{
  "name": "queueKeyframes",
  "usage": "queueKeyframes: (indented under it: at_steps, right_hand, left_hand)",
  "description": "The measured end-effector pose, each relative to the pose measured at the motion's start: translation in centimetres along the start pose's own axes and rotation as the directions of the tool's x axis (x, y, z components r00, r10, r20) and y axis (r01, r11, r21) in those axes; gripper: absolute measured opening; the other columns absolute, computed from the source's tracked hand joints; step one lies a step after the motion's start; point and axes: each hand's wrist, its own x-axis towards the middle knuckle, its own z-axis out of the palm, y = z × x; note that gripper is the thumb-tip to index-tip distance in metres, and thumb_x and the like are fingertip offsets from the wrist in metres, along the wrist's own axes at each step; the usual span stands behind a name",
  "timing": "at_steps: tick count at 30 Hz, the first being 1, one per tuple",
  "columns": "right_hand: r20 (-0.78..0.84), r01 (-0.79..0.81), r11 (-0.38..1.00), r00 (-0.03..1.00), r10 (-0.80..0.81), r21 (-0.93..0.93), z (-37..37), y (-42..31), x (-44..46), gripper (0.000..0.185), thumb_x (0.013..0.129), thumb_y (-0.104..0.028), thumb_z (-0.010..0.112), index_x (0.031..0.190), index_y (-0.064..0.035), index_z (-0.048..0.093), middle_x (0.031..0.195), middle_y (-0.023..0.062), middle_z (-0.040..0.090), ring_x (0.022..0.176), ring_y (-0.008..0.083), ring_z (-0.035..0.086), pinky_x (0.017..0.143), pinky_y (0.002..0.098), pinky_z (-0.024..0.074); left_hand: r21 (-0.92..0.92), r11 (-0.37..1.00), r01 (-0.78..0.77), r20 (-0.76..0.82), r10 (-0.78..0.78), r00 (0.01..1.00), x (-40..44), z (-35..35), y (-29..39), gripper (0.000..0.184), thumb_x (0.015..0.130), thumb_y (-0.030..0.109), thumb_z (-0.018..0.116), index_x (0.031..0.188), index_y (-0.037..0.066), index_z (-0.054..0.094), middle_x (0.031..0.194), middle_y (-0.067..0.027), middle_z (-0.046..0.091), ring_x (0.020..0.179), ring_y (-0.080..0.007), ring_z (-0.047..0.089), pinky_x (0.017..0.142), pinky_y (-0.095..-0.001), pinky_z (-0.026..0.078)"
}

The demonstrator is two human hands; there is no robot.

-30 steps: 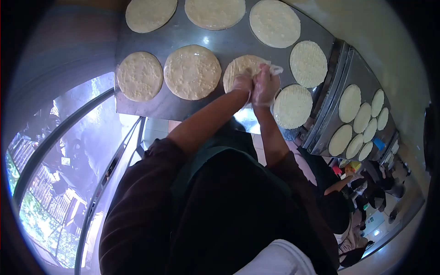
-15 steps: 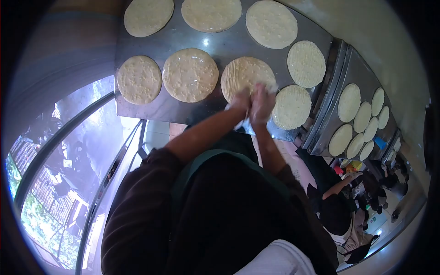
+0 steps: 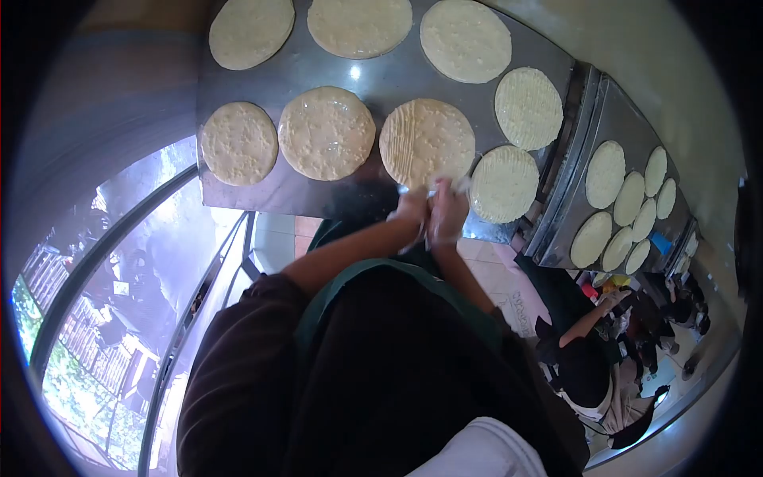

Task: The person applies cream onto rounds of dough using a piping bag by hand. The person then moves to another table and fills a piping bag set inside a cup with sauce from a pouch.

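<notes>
Left hand (image 3: 409, 207) close beside right hand (image 3: 447, 211), both blurred, forearms (image 3: 350, 254) angled inward

So the main surface (image 3: 389, 79) is grey shiny metal with eight pale, flat discs (image 3: 327, 133) on it: three in the far row, three in the near row, and an end pair (image 3: 504, 184) sitting close together on the right. That end pair is ridged, while the part-ridged disc (image 3: 427, 143) beside it only has lines on its left side. Just right of all that, a second surface (image 3: 632, 133) holds a cluster of more discs, plus something blue (image 3: 660, 243).
</notes>
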Motion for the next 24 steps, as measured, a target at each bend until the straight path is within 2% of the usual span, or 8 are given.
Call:
queueKeyframes:
  at_steps: [2,3,4,12,14,18,21,24]
  right_hand:
    - [0.050,0.014,0.994,0.999,-0.019,0.107,-1.2,2.4,-0.1,0.021,0.081,-0.025,0.054,0.073,-0.0056,0.055,0.051,-0.0049,0.037,0.040,0.0038,0.034,0.035,0.0224,0.0234]
    - [0.015,0.007,1.000,1.000,-0.006,-0.021,-0.6,1.1,0.7,0.021,0.082,-0.025,0.054,0.073,-0.0055,0.055,0.051,-0.0049,0.037,0.040,0.0040,0.034,0.035,0.0225,0.0236]
    - [-0.021,-0.002,0.989,1.000,-0.001,-0.149,1.0,-1.3,2.1,0.022,0.083,-0.025,0.053,0.073,-0.0054,0.056,0.051,-0.0049,0.037,0.040,0.0041,0.034,0.036,0.0226,0.0238]
    - [-0.010,0.100,0.991,0.995,-0.101,-0.087,0.7,-0.9,3.4,0.018,0.082,-0.020,0.055,0.072,-0.0052,0.055,0.050,-0.0058,0.036,0.040,0.0043,0.033,0.036,0.0219,0.0238]
    - [0.027,0.028,0.994,0.999,-0.031,0.104,-1.6,1.9,0.6,0.019,0.084,-0.021,0.055,0.076,-0.0040,0.055,0.049,-0.0058,0.035,0.040,0.0032,0.033,0.035,0.0208,0.0236]
    - [0.015,0.087,0.996,0.996,-0.087,-0.001,0.8,-1.5,4.1,0.022,0.084,-0.024,0.055,0.077,-0.0033,0.056,0.049,-0.0055,0.037,0.039,0.0033,0.033,0.036,0.0212,0.0237]
    - [0.129,0.159,0.987,0.978,-0.162,0.031,2.9,-5.2,6.7,0.021,0.081,-0.022,0.052,0.082,-0.0015,0.057,0.060,-0.0012,0.045,0.051,0.0056,0.041,0.044,0.0222,0.0320]
    - [0.000,0.236,0.972,0.972,-0.236,-0.021,2.7,-4.1,5.7,0.021,0.081,-0.023,0.054,0.069,-0.0054,0.056,0.049,-0.0039,0.039,0.040,0.0054,0.035,0.036,0.0247,0.0245]
  left_hand:
    - [-0.254,0.942,0.219,0.137,-0.189,0.972,6.3,-4.9,-5.5,0.028,0.088,0.024,0.040,0.107,0.006,0.050,0.095,-0.0146,0.058,0.089,-0.0239,0.058,0.071,-0.0328,0.047]
    - [0.586,0.799,-0.132,0.072,0.111,0.991,4.1,-2.8,-2.4,0.024,0.085,0.020,0.043,0.102,0.004,0.051,0.094,-0.0182,0.058,0.089,-0.0282,0.058,0.071,-0.0372,0.047]
    - [0.961,-0.033,-0.275,0.270,0.329,0.905,1.1,0.8,2.7,0.021,0.083,0.017,0.047,0.096,0.003,0.052,0.093,-0.0219,0.058,0.088,-0.0325,0.058,0.070,-0.0417,0.047]
    - [0.962,0.127,-0.242,0.208,0.230,0.951,0.0,2.5,4.3,0.030,0.085,0.022,0.043,0.107,0.003,0.051,0.103,-0.0211,0.055,0.096,-0.0326,0.055,0.077,-0.0407,0.044]
    - [-0.021,0.999,0.042,0.108,-0.040,0.993,3.4,-1.7,-3.9,0.033,0.085,0.023,0.043,0.110,0.003,0.050,0.105,-0.0212,0.055,0.096,-0.0312,0.055,0.078,-0.0396,0.045]
    - [0.921,-0.191,-0.340,0.382,0.277,0.881,4.7,1.2,1.5,0.026,0.082,0.019,0.049,0.099,0.000,0.052,0.096,-0.0237,0.056,0.093,-0.0323,0.056,0.074,-0.0402,0.046]
    - [0.851,0.399,-0.341,0.239,0.284,0.929,8.9,4.4,5.7,0.022,0.082,0.018,0.047,0.094,0.000,0.051,0.087,-0.0239,0.057,0.088,-0.0344,0.057,0.072,-0.0409,0.046]
    - [0.924,0.154,-0.350,0.292,0.309,0.905,5.0,3.9,4.9,0.023,0.083,0.020,0.045,0.094,0.000,0.052,0.086,-0.0235,0.057,0.084,-0.0349,0.058,0.070,-0.0418,0.046]
